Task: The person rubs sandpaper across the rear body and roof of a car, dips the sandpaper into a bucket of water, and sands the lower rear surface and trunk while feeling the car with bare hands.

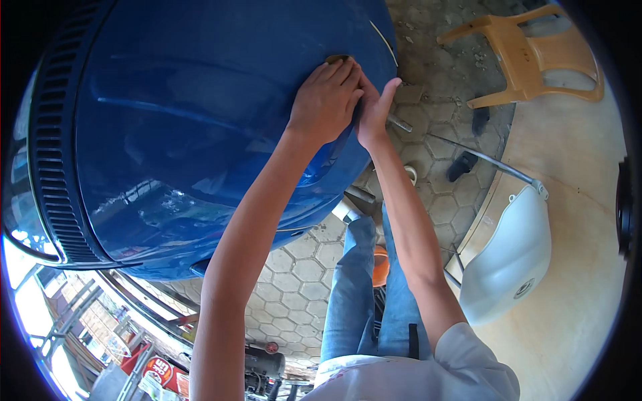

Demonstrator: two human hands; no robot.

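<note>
A glossy blue car hood (221, 73) curves across the upper left. My left hand (326, 100) lies on it near its front edge, fingers straight and close together. A small brown flat piece (339, 59) peeks out beyond the left fingertips, pressed against the paint; its full shape is hidden. My right hand (374, 113) rests against the left one at the hood's edge. Its thumb is stretched out to the side, and its fingers are straight but partly covered by the left hand.
A tan plastic chair (528, 57) stands at upper right. A white curved panel (511, 257) rests over a wooden board (575, 200). Dark shoes (463, 166) lie on hexagonal paving (294, 271). An orange bowl-like object (380, 266) shows between my legs; a dark machine (264, 364) sits lower left.
</note>
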